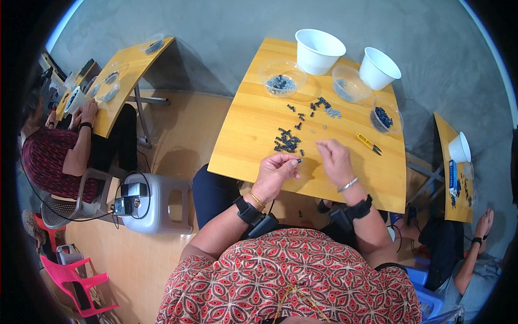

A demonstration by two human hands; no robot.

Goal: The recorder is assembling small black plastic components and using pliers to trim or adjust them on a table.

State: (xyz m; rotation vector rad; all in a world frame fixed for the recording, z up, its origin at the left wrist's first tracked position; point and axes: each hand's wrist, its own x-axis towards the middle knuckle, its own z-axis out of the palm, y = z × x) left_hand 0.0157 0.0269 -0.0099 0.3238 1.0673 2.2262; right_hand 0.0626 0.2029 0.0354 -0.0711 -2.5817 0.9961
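Note:
My left hand (276, 174) is closed, thumb and forefinger pinching a small black plastic part (299, 161) over the table's near edge. To its right, my right hand (335, 162) is raised above the tabletop, somewhat blurred. Its fingers are drawn together, and whatever lies between their tips is too small to make out. Just beyond my left hand lies a loose pile of small black plastic parts (287, 141). Farther off are more black parts (322, 102) beside a little heap of grey pieces (333, 113). Yellow-handled thread snips (368, 143) rest to the right.
Clear bowls of small parts stand at the table's (237, 146) far side: one at left (281, 67), one in the middle (350, 93), one at right (389, 102). Two white tubs, one left (319, 54) and one right (379, 70), stand behind. People sit at neighbouring tables.

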